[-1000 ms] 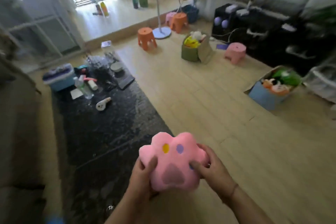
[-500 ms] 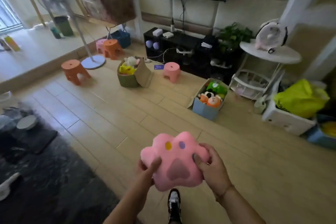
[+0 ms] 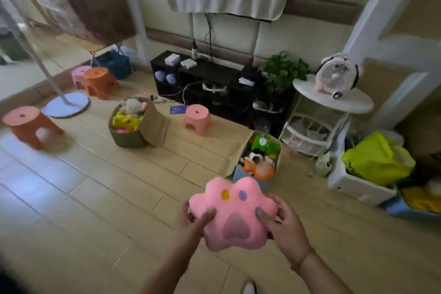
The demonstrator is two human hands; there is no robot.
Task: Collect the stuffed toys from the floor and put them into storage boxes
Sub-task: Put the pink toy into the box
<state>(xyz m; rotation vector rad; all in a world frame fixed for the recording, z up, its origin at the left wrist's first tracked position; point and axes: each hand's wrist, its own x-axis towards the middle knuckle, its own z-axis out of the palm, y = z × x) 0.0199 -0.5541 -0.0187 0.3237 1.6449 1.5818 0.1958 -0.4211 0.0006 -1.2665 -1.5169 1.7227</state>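
Note:
A pink paw-shaped plush toy (image 3: 235, 212) is held in front of me above the wooden floor. My left hand (image 3: 193, 224) grips its left edge, thumb on the front. My right hand (image 3: 285, 227) grips its right edge the same way. Just beyond the toy stands a blue storage box (image 3: 238, 173) with an open cardboard flap, holding several stuffed toys, green, black-and-white and orange. Farther left is a green storage box (image 3: 126, 138) with yellow and grey plush toys inside.
Small plastic stools dot the floor: orange (image 3: 26, 124), orange (image 3: 101, 81), pink (image 3: 197, 118). A fan stand base (image 3: 66, 104) is at left. A black shelf unit (image 3: 214, 86), a white side table with a fan (image 3: 334, 100) and a white bin with a yellow bag (image 3: 374, 162) line the wall.
The view has swung right, away from the dark rug, and closer to the blue storage box. Both hands keep the same hold on the pink paw toy.

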